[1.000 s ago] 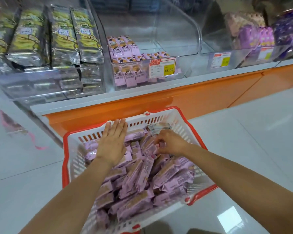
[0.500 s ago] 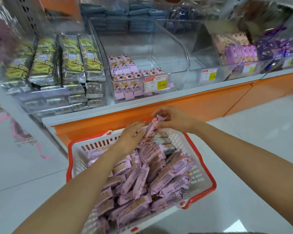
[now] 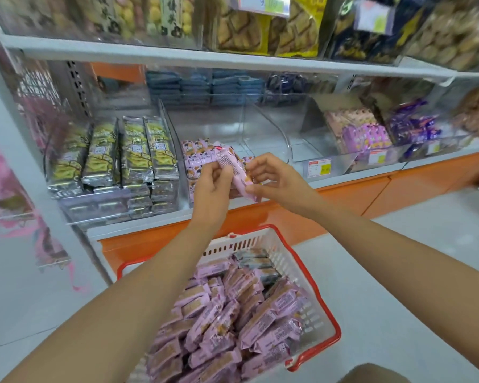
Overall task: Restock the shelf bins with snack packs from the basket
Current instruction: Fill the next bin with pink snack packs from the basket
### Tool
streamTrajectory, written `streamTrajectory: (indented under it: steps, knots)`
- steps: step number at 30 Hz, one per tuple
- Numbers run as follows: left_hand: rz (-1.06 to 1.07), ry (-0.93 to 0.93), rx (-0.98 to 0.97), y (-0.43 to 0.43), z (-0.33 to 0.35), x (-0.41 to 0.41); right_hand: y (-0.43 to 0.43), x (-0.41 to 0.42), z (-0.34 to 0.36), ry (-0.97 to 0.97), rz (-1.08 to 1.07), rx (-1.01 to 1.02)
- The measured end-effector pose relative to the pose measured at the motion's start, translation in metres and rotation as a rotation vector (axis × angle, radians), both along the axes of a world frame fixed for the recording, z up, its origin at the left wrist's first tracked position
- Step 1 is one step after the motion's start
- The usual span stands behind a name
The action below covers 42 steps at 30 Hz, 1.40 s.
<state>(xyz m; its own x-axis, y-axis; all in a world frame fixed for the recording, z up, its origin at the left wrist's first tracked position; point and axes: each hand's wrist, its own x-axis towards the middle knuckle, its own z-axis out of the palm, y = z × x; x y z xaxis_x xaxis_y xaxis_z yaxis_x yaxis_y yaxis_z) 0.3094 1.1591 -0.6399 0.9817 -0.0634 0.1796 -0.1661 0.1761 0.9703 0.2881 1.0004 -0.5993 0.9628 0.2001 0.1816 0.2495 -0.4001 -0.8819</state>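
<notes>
Basket (image 3: 260, 240), below the hands and nearer: well stocked with pink snack packs (image 3: 233, 322), with a few darker packs (image 3: 253, 261) at its far end.

Left hand (image 3: 212, 186) and right hand (image 3: 274, 178), raised close together above the basket: both hold one pink pack (image 3: 234, 170). The left curls its fingers on the upper part and the right pinches the lower end.

Just beyond the hands: clear shelf bin (image 3: 263, 134), with matching stocked packs (image 3: 195, 154) at its left side.

Assessment: placing step. Lift the pack over the bin's front lip, match the row's orientation and seat it against the stocked packs before letting go.
</notes>
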Motion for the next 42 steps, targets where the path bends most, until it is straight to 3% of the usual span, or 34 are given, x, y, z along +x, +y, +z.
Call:
streamTrajectory:
  steps: [2,5,7,9,12,20,27,38,42]
  knots:
    - [0.089,-0.113,0.173,0.006,0.005,0.004,0.001,0.009,0.009,-0.019,-0.008,-0.021]
    - [0.43,-0.528,0.739,0.029,0.004,0.011,0.001,0.029,0.018,-0.063,-0.101,-0.065]
    - [0.534,-0.727,1.046,0.049,-0.001,0.02,0.003,0.045,0.025,-0.072,-0.185,-0.086]
    - [0.483,-0.737,1.318,0.064,-0.011,0.026,0.009,0.063,0.031,-0.07,-0.243,-0.108]
    - [0.404,-0.737,1.528,0.074,-0.026,0.026,0.018,0.094,0.029,-0.065,-0.315,-0.206]
    - [0.463,-0.893,1.603,0.083,-0.039,0.035,0.034,0.168,0.001,-0.095,-0.426,-0.596]
    - [0.51,-0.963,1.545,0.087,-0.048,0.046,0.038,0.212,-0.022,-0.01,-0.467,-0.747]
    - [0.51,-0.946,1.593,0.083,-0.05,0.047,0.037,0.22,-0.027,0.217,-0.282,-0.732]
    - [0.485,-0.914,1.596,0.084,-0.048,0.044,0.036,0.203,-0.014,0.142,-0.242,-0.703]
